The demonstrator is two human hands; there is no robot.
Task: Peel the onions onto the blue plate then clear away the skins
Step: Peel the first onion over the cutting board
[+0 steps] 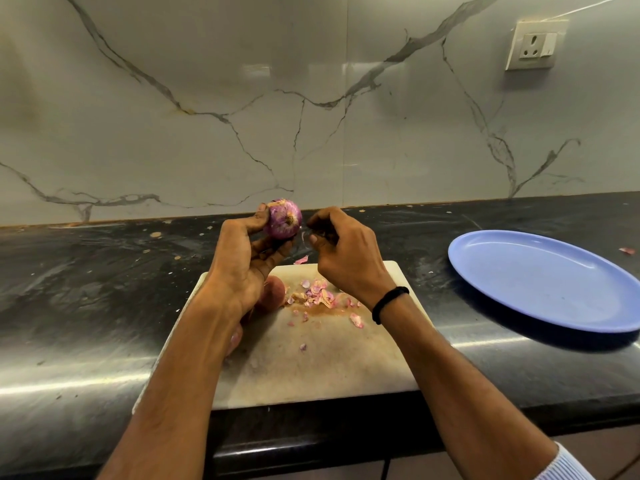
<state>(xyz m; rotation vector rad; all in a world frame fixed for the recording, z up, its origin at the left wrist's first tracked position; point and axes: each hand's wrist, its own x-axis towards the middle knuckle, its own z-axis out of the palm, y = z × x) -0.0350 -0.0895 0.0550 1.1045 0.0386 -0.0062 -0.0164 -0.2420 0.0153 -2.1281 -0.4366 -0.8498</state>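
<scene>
**Soft indoor light, counter glare, wide-angle warp**

Bright, even light from above. White glare streaks run along the front of the black counter (86,379), and pale reflections show on the glossy wall (256,69). The blue plate (540,282) throws a dark shadow on its near side. The edges bend, so the socket (533,45) leans.

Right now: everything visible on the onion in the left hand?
The onion is small, round, glossy purple-pink; a patch of dry tan skin remains on top, and one dark end faces the camera. The left hand holds it up above the far edge of the cutting board, fingers on its left side, thumb under it. The right hand sits just right of it, pinching a thin scrap of skin; whether the scrap is attached to the onion is unclear.
</scene>
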